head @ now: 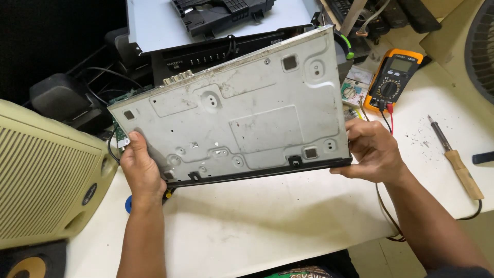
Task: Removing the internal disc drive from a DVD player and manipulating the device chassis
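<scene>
Head view, left hand [140, 172] and right hand [373, 150] clamped on tilted grey metal chassis [242, 110], above white table [267, 221]

- The left hand [140, 170] grips the lower left corner of a grey metal chassis [242, 110], thumb on its underside.
- The right hand [373, 149] clasps the lower right edge.
- The chassis is tilted, bottom panel facing up, above the white table [267, 221].
- An orange multimeter [393, 80] and a wooden-handled soldering iron [455, 157] lie to the right.
- A beige speaker [46, 175] sits at left.
</scene>
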